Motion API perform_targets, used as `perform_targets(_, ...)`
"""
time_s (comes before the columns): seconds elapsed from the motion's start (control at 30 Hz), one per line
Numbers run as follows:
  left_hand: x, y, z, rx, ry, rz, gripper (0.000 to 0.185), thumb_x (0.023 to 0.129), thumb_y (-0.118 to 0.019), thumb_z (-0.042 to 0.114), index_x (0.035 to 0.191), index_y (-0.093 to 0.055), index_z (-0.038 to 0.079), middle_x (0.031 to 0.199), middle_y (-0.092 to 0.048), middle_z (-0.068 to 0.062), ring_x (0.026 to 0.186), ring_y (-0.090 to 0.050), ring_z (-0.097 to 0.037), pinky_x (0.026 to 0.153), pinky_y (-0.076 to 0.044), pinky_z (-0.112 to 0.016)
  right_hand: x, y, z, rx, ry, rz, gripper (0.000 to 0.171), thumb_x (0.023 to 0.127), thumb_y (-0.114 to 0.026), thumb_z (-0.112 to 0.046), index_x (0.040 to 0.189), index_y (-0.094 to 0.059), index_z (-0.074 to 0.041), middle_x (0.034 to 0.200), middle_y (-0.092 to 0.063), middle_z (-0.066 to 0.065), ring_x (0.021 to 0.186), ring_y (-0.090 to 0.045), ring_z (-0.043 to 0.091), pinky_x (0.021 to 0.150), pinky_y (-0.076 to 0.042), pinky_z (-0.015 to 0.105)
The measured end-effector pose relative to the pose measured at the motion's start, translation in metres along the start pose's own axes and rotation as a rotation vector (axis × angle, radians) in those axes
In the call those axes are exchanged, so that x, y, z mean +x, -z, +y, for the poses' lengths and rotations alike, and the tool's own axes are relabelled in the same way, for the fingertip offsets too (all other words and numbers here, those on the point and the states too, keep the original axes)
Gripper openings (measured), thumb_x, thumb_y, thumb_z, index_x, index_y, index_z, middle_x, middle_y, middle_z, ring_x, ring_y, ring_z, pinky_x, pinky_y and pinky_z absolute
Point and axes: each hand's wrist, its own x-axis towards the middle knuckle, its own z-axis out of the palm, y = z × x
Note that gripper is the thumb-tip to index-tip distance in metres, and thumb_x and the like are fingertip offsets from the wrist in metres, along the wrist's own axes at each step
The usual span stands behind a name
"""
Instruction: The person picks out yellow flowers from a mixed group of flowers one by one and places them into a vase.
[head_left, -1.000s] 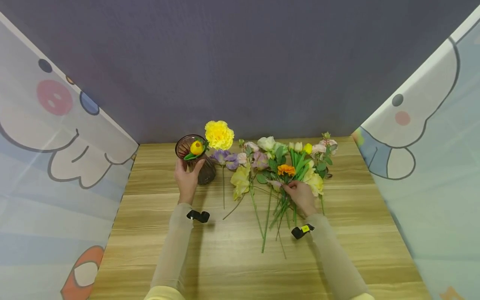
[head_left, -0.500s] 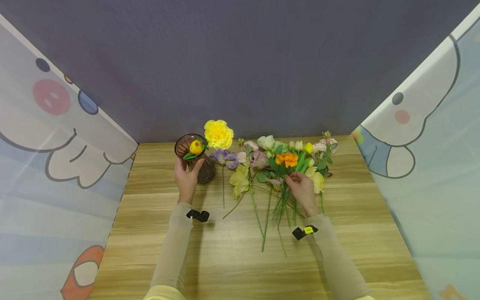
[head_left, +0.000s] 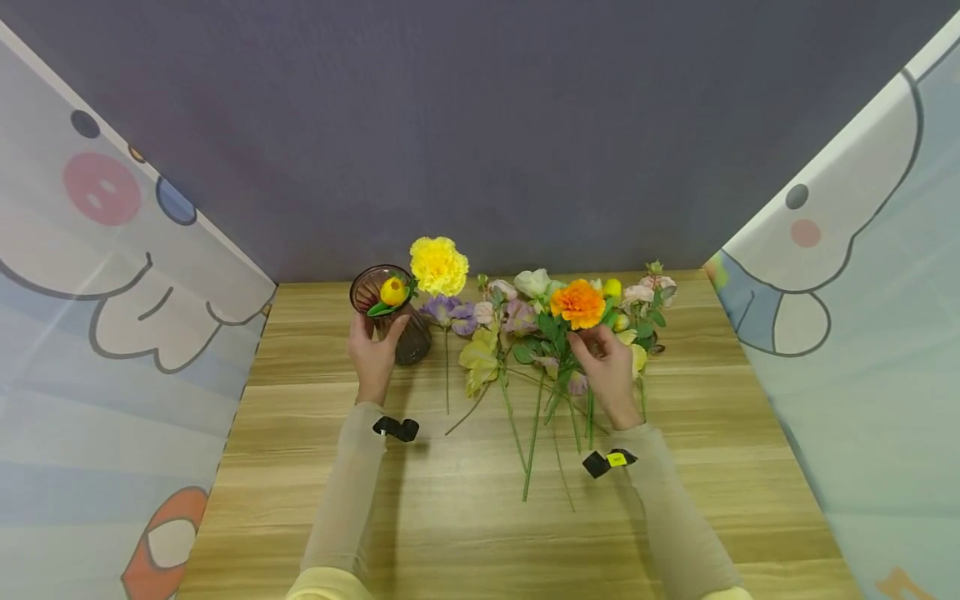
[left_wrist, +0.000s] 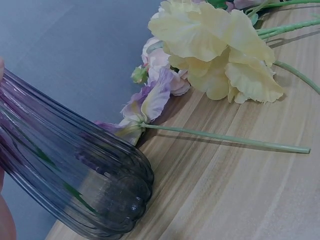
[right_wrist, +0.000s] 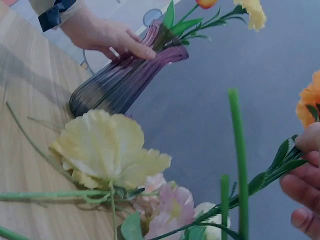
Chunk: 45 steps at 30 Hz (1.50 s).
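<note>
- We see the right hand [head_left: 609,371] pinching the green stem of an orange carnation-like flower [head_left: 578,303] just below the bloom; the head stands above the fingertips, lifted over the heap of loose stems.
- The left hand [head_left: 372,354] is wrapped around the ribbed purple glass vase [head_left: 408,337], fingers curled on its neck and side, and the vase stands on the wooden table [head_left: 465,517] near its far left corner.
- In that vase we count a small yellow tulip bud [head_left: 393,292] at the rim and a large yellow carnation [head_left: 438,265] leaning out to the right.
- From the right wrist we get what the head view lacks: the fingers [right_wrist: 305,187] closed on the stem, with only an edge of the orange bloom [right_wrist: 310,102] showing at the frame's right side, and the left hand [right_wrist: 107,35] on the vase [right_wrist: 120,80] across the table.
- From the left wrist we see the vase [left_wrist: 75,180] close up, tilted in frame, its base on the wood; the hand itself barely shows at the left edge.
- Between the two hands lie a pale yellow ruffled flower [head_left: 480,358] and a lilac sweet-pea stem [head_left: 448,315], the latter touching the vase's foot in the left wrist view.
- Behind the right hand lies the heap of white, pink and yellow flowers [head_left: 637,304]; their green stems fan towards us, crossing under the held stem.
</note>
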Motion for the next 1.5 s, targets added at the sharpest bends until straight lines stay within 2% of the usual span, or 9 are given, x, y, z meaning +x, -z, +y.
perform_targets(0.17,-0.001,0.000,-0.001,-0.011,-0.022,0.000,0.057,0.088,-0.082,0.003,0.138,-0.057,-0.006,0.132,-0.060,-0.027,0.130,-0.058,-0.035,0.113,-0.046,-0.047,0.001,0.003,-0.035,0.115,0.003,0.010,0.008,0.095,-0.067,0.006,0.096,-0.067,0.014,0.083,-0.068,0.025,0.067,-0.059,0.005,0.062,-0.048,0.014)
perform_targets(0.37,0.000,0.001,-0.003,-0.019,-0.024,-0.003,0.057,0.088,-0.081,0.002,0.138,-0.056,-0.007,0.132,-0.060,-0.026,0.130,-0.058,-0.035,0.114,-0.046,-0.046,0.007,0.004,-0.037,0.293,-0.220,-0.049,0.016,0.098,-0.067,0.001,0.107,-0.062,0.014,0.088,-0.067,0.013,0.064,-0.064,0.015,0.058,-0.055,0.022)
perform_targets(0.53,0.000,0.001,-0.002,-0.005,-0.011,0.002,0.057,0.088,-0.081,0.003,0.138,-0.056,-0.007,0.132,-0.061,-0.027,0.130,-0.058,-0.035,0.114,-0.045,-0.046,0.006,-0.003,-0.009,0.293,-0.285,-0.048,0.019,0.099,-0.069,-0.004,0.111,-0.062,0.009,0.091,-0.067,0.012,0.062,-0.064,0.009,0.059,-0.057,0.023)
perform_targets(0.7,0.001,0.000,0.001,0.009,0.007,0.014,0.054,0.087,-0.082,0.003,0.134,-0.058,-0.008,0.129,-0.061,-0.029,0.129,-0.059,-0.035,0.113,-0.045,-0.049,0.007,-0.006,-0.016,0.256,-0.298,-0.004,0.026,0.099,-0.067,-0.003,0.113,-0.059,0.018,0.094,-0.064,0.028,0.060,-0.063,0.005,0.058,-0.059,0.025)
perform_targets(0.77,0.002,-0.001,0.002,0.010,0.016,0.017,0.053,0.087,-0.082,0.003,0.133,-0.059,-0.009,0.128,-0.062,-0.029,0.129,-0.060,-0.035,0.113,-0.045,-0.050,0.008,-0.006,-0.022,0.232,-0.341,-0.012,0.024,0.099,-0.065,0.000,0.112,-0.057,0.018,0.092,-0.063,0.027,0.059,-0.063,0.005,0.059,-0.060,0.027)
perform_targets(1.0,0.003,-0.002,0.002,0.011,0.002,0.019,0.054,0.086,-0.082,-0.002,0.134,-0.058,-0.009,0.129,-0.062,-0.028,0.128,-0.060,-0.035,0.113,-0.046,-0.049,0.001,-0.020,0.043,0.173,-0.460,-0.055,0.025,0.102,-0.065,-0.012,0.114,-0.056,0.008,0.091,-0.064,0.020,0.070,-0.071,0.036,0.065,-0.063,0.040)
perform_targets(1.17,0.003,-0.002,0.002,0.011,-0.012,0.021,0.055,0.086,-0.082,-0.001,0.134,-0.058,-0.010,0.129,-0.062,-0.029,0.127,-0.060,-0.037,0.112,-0.047,-0.050,-0.011,-0.031,0.080,0.180,-0.483,-0.007,0.031,0.104,-0.064,-0.024,0.116,-0.053,0.003,0.098,-0.061,0.017,0.063,-0.069,0.021,0.055,-0.058,0.029)
perform_targets(1.3,0.002,-0.002,0.001,0.005,0.004,0.012,0.056,0.087,-0.082,0.000,0.136,-0.057,-0.008,0.131,-0.062,-0.028,0.129,-0.060,-0.035,0.113,-0.046,-0.045,-0.016,-0.033,0.087,0.193,-0.448,0.038,0.034,0.106,-0.060,-0.026,0.118,-0.049,0.003,0.101,-0.059,0.020,0.059,-0.066,0.013,0.051,-0.055,0.026)
perform_targets(1.5,0.001,-0.002,0.000,-0.014,-0.011,0.020,0.053,0.086,-0.082,0.000,0.133,-0.058,-0.010,0.128,-0.062,-0.029,0.127,-0.060,-0.036,0.113,-0.046,-0.050,-0.018,-0.033,0.088,0.154,-0.385,0.063,0.036,0.111,-0.047,-0.026,0.126,-0.041,0.006,0.113,-0.053,0.025,0.055,-0.066,0.016,0.053,-0.059,0.030)
